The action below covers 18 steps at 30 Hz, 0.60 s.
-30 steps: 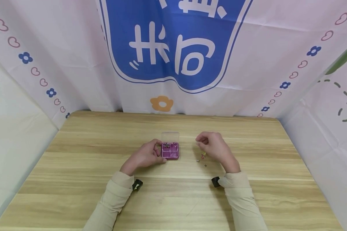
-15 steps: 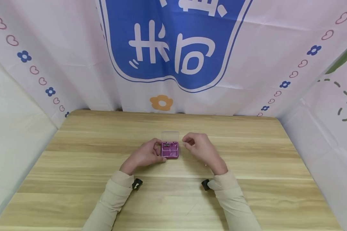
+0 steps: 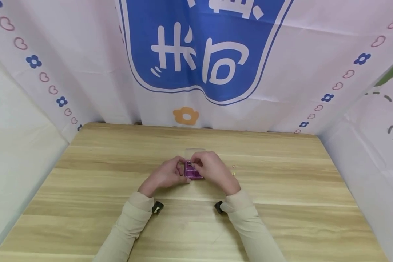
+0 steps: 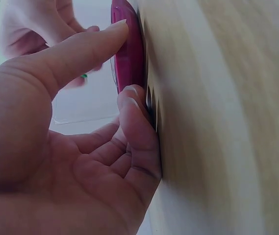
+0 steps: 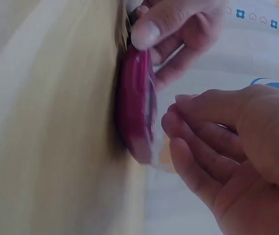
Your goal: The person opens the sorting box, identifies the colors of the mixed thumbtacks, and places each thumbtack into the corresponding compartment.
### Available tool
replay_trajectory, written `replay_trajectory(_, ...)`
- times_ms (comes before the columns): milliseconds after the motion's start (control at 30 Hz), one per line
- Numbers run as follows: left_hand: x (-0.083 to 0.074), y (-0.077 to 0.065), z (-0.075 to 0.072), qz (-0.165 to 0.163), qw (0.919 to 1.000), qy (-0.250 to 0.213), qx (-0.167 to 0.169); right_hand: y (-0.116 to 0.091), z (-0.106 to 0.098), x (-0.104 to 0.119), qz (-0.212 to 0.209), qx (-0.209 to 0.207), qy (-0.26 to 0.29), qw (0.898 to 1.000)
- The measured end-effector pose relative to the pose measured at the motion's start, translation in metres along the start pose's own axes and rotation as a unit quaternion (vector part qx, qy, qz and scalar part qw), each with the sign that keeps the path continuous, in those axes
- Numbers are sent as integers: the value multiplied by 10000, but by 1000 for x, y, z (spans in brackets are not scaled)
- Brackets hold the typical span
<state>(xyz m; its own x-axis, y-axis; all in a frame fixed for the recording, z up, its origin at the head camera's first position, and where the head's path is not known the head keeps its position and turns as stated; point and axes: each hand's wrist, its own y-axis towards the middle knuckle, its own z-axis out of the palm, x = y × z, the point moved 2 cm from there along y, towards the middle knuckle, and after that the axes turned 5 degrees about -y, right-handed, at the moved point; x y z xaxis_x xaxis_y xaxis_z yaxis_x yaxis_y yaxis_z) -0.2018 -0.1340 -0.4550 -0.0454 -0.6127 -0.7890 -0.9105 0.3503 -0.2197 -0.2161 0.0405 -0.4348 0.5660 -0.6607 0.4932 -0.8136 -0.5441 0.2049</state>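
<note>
Your box [image 5: 135,100] magenta, lid [image 3: 189,154] clear; bit [image 4: 84,76] at your right hand [image 3: 214,171] green. Your sleeves [image 3: 131,220] beige. Table [image 3: 190,233] tan, streaked woodgrain. Curtain [image 3: 314,54] white: blue panel [image 3: 199,47], white characters [image 3: 178,47], orange flower [image 3: 178,115], pink hearts [image 3: 348,74], blue blossoms [image 3: 362,59].

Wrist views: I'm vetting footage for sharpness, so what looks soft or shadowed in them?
Left wrist: the table looks soft, with dark shadow beside the left hand; right wrist: the table is blurred, shadow runs along the box, and the curtain looks pale and soft behind the right hand.
</note>
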Motion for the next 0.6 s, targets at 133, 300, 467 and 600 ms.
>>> replay_trajectory(133, 1, -2, 0, 16, 10000, -11, 19, 2, 12, -1, -64, -54, -32, 10000)
replay_trajectory(300, -1, -1, -1, 1, 10000, 31, -26, 1, 13, -4, -61, -160, 50, 9998)
replay_trajectory(467, -1, 1, 0, 47, 10000, 28, -2, 0, 13, -6, -41, -190, 36, 9998)
replay_trajectory(600, 0, 3, 1, 49, 10000, 45, 13, 0, 12, -7, -31, -159, 36, 9999)
